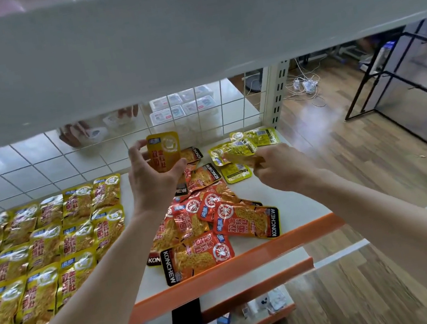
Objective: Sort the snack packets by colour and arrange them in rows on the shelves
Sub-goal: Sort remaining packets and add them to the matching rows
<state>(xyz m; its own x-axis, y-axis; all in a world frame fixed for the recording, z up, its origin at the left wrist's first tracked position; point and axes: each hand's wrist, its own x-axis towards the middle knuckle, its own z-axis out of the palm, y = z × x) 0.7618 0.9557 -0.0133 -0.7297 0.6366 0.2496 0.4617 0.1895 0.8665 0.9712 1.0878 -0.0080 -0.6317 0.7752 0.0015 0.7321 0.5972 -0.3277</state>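
My left hand (pixel 153 180) grips a golden-yellow snack packet (pixel 165 148) upright above the white shelf (pixel 292 199). My right hand (pixel 278 165) pinches a yellow packet (pixel 244 156) near the shelf's back right, over a small group of pale yellow-green packets (pixel 259 137). Golden-yellow packets (pixel 50 240) lie in neat rows across the shelf's left half. A loose pile of orange-red packets (pixel 216 218) sits in the middle, below and between both hands.
A white upper shelf (pixel 186 39) hangs close overhead. A wire grid (pixel 65 158) backs the shelf; behind it another person's hands (pixel 75 134) handle white tubs (pixel 183 107). Lower orange-edged shelves (pixel 215 297) hold small items. Cables (pixel 304 87) and a black rack (pixel 403 73) stand right.
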